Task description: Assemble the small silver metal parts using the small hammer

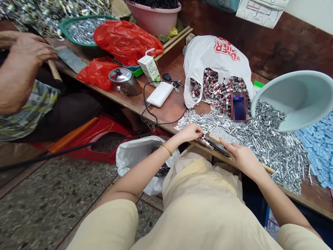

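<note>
L hand [191, 133] grip pinching metal pc [207, 142], R hand [243, 158] clamping wood-hndl tool [268, 169] (wht bag [203, 52] beyond).

I watch through a single camera on the person's head, facing forward and steeply down. The yellow shirt [203, 208] sits nearest the lens; the left hand [192, 132] and right hand [244, 159] lie farther off, mid-view, at the workbench [173, 108]. I see wide — from the floor [78, 194] at near left to the brown wall panel [299, 45] at far right — with the bench edge [125, 103] slanting from far left to near right.
</note>
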Demonstrator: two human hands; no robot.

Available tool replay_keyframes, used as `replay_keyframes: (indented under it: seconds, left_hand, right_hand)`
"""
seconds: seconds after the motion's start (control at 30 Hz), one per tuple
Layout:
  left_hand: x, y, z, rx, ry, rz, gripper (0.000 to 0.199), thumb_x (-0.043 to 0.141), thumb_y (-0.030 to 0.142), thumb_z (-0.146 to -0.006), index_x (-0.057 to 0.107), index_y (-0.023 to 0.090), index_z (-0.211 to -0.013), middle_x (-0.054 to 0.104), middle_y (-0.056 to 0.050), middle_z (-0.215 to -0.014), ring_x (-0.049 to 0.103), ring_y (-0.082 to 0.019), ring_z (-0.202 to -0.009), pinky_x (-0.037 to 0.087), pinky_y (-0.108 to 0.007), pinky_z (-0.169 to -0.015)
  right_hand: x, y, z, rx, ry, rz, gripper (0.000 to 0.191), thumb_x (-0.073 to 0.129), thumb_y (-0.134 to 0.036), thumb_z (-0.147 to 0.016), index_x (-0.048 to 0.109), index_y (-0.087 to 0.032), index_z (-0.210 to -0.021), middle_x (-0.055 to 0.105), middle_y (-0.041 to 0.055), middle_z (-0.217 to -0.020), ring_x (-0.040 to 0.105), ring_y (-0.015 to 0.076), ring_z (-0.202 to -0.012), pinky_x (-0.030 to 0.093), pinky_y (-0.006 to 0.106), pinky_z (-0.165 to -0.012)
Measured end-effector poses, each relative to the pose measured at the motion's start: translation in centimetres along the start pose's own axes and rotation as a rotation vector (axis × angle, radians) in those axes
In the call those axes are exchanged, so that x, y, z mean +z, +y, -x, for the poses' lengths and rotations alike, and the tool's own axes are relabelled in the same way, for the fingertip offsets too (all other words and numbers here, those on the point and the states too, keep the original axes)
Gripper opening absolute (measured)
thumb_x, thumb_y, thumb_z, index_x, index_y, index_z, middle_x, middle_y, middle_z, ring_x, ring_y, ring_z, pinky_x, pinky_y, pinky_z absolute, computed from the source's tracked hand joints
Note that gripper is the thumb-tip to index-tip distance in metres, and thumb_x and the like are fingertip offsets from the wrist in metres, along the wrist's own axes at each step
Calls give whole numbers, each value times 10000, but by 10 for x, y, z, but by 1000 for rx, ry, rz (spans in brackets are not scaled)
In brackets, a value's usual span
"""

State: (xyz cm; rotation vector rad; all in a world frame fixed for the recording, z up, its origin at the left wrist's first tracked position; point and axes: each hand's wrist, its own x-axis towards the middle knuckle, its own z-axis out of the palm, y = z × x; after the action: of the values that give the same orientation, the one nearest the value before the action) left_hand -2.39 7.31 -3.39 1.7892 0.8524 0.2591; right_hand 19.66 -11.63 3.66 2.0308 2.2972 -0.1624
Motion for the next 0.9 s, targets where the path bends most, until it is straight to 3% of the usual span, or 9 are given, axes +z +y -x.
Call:
replay_keyframes:
  seconds: [0.13, 0.23, 0.37, 0.5, 0.6, 0.73, 0.8, 0.9]
  left_hand:
    - [8, 11, 9, -47, 103, 139, 253, 562, 204, -794, 736, 142, -967, 711, -18, -718, 651, -149, -627, 513, -251, -635]
    - [23, 23, 13, 71, 284, 17, 299, 509, 161, -839, 704, 159, -1067, 723, -31, -840, 661, -158, -728, 524, -278, -731]
    - [36, 29, 17, 220, 378, -206, 280, 424, 124, -903, 693, 171, -965, 709, -64, -995, 653, -186, -942, 498, -308, -890]
    - [39, 21, 21, 290, 418, -197, 316, 366, 122, -961, 653, 164, -1085, 670, -88, -1091, 631, -192, -1046, 495, -329, -960]
    - [48, 15, 22, 393, 462, -202, 230, 495, 217, -976, 624, 166, -1160, 646, -109, -1169, 618, -213, -1093, 513, -354, -956]
    - [55, 8, 35, 521, 536, -172, 126, 612, 280, -955, 673, 178, -998, 690, -84, -1032, 655, -201, -982, 538, -341, -879]
    - [45, 2, 58, 481, 553, -166, 155, 613, 308, -963, 694, 182, -922, 707, -58, -935, 664, -180, -880, 541, -311, -813]
    - [16, -13, 109, 228, 459, -293, 223, 651, 393, -935, 718, 196, -853, 697, -15, -819, 645, -163, -740, 531, -268, -676]
  right_hand:
    - [28, 13, 8, 174, 251, -10, 514, 377, -217, -1029, 491, -300, -1523, 665, 67, -935, 589, 166, -731, 366, 246, -590]
    - [55, 20, 13, 291, 381, 13, 487, 399, -165, -998, 594, -275, -1431, 667, 110, -1134, 585, 194, -876, 424, 265, -676]
    - [75, 27, 17, 355, 396, 5, 519, 430, -124, -960, 599, -293, -1421, 627, 120, -1245, 515, 256, -1010, 468, 309, -738]
    - [79, 32, 18, 269, 386, -24, 646, 429, -53, -904, 531, -320, -1484, 598, 109, -1255, 482, 275, -1067, 501, 350, -798]
    - [79, 32, 14, 253, 424, -38, 657, 422, -55, -901, 523, -327, -1490, 594, 124, -1223, 496, 279, -1047, 500, 369, -779]
    - [72, 53, 18, 230, 442, -100, 469, 453, -173, -957, 635, -290, -1374, 623, 133, -1223, 520, 298, -1087, 479, 434, -869]
    - [69, 78, 29, 291, 437, -125, 351, 466, -271, -981, 713, -236, -1229, 663, 138, -1183, 541, 303, -1057, 462, 448, -881]
    - [70, 116, 50, 411, 351, -144, 346, 451, -359, -985, 749, -188, -1028, 715, 133, -996, 556, 293, -915, 451, 434, -830]
